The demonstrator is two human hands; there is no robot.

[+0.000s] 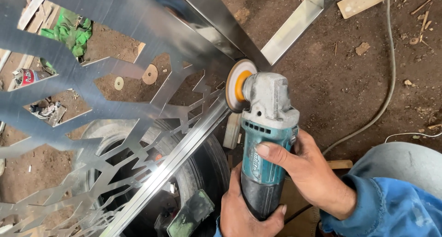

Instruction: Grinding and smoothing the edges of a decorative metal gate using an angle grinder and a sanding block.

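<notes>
Both my hands grip a teal and grey angle grinder. My left hand wraps the dark rear of its body from below. Higher up, my right hand clasps the teal housing, thumb across its front. The grinder's round disc with an orange centre rests against the edge of a shiny steel frame bar. That bar borders a polished steel panel cut with a branching pattern, which fills the left of the view.
A black tyre lies under the panel. Bare earth with wood scraps, a grey cable and a second steel tube is at the upper right. Green cloth and small discs show through the cut-outs.
</notes>
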